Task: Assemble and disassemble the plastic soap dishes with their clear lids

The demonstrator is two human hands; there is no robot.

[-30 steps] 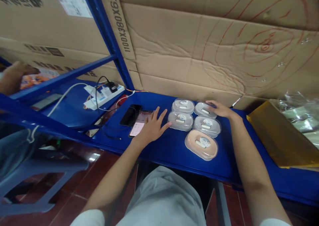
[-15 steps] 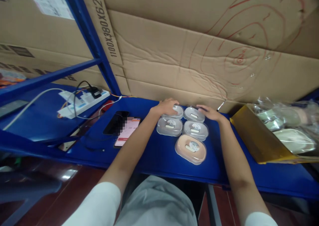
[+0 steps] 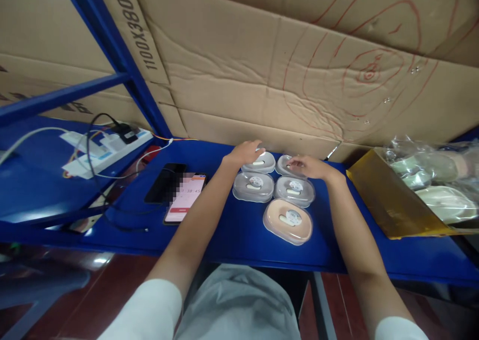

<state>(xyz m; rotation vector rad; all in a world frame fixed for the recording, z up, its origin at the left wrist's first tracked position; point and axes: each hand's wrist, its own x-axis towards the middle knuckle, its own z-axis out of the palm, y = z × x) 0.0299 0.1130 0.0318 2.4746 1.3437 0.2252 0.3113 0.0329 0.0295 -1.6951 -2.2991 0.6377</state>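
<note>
Several rounded oval boxes with clear plastic covers lie in rows on the blue table. My left hand (image 3: pixel 245 153) is at the back left box (image 3: pixel 264 164), fingers apart over its far left edge. Fingers apart, my right hand (image 3: pixel 309 167) reaches over the back right box (image 3: pixel 283 165) and hides part of its top. I cannot tell whether either hand presses on its box. In front sit a grey left box (image 3: pixel 253 186), a grey right box (image 3: pixel 295 191) and, nearest me, a peach box (image 3: pixel 287 221). Round stickers show on these front three.
A phone with a lit screen (image 3: pixel 186 197) and a dark phone (image 3: pixel 159 182) lie at the left, near a white power strip (image 3: pixel 108 153) with cables. An open carton (image 3: pixel 389 195) of plastic-wrapped items stands right. A cardboard wall (image 3: pixel 224 80) rises behind.
My right hand has moved left, from beside the back right box to over it. My left hand has shifted slightly back, uncovering more of its box. The view has tilted slightly.
</note>
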